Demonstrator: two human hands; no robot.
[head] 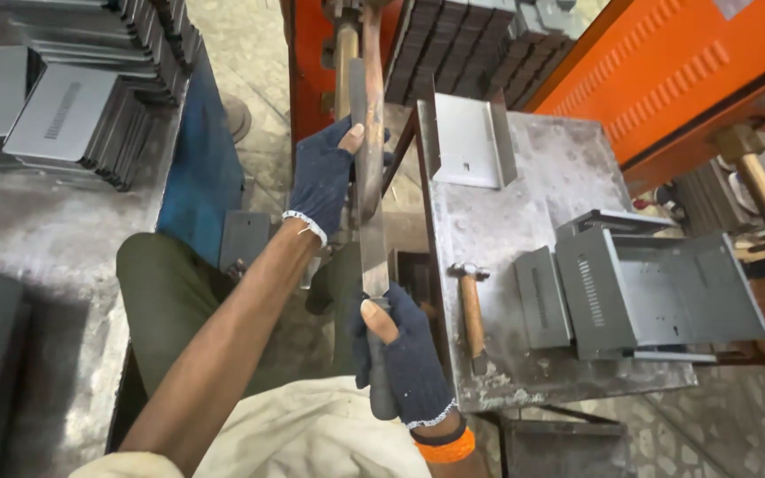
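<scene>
My right hand (405, 354), in a dark blue fingerless glove, grips the dark handle of a long flat metal file (369, 212). My left hand (322, 177), gloved the same way, holds the far end of the file, thumb on top. The file runs away from me, beside the left edge of a metal workbench (506, 221). What the file's far end rests against is hidden behind the hand and a rusty upright bar (370, 35).
A wooden-handled hammer (471, 310) lies on the bench near its left edge. Grey bent sheet-metal housings (648, 292) sit at the right, another grey folded sheet-metal part (467, 142) at the back. Stacks of grey panels (64, 106) fill the left table. An orange machine (666, 71) stands behind.
</scene>
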